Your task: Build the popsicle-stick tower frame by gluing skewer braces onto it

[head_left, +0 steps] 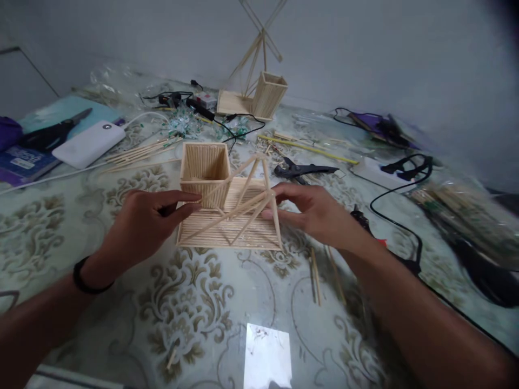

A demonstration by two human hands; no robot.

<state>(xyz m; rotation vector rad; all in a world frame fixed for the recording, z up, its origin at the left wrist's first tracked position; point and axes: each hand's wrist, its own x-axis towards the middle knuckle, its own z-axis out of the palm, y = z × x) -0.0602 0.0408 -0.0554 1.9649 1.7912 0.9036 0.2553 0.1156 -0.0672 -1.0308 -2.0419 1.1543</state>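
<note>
In front of me stands a model made of thin wooden sticks: a stick base (211,229), an open-topped square stick box (205,186) at its back left, and a slanting stick frame (247,208) on its right. My left hand (150,216) is closed in a pinch at the box's front left, on the end of a thin wooden stick (221,186) that slants up toward the frame's top. My right hand (308,210) grips the frame's right side, thumb and index finger apart around it. Its other fingers are partly hidden.
A similar stick model (270,94) with crossed blades stands at the back wall. Black pliers (302,170), a yellow stick (310,148), a white power bank (89,143), scissors (57,132), loose sticks (141,154) and a black cable (419,237) lie around. A white card-like patch (267,356) shows in front.
</note>
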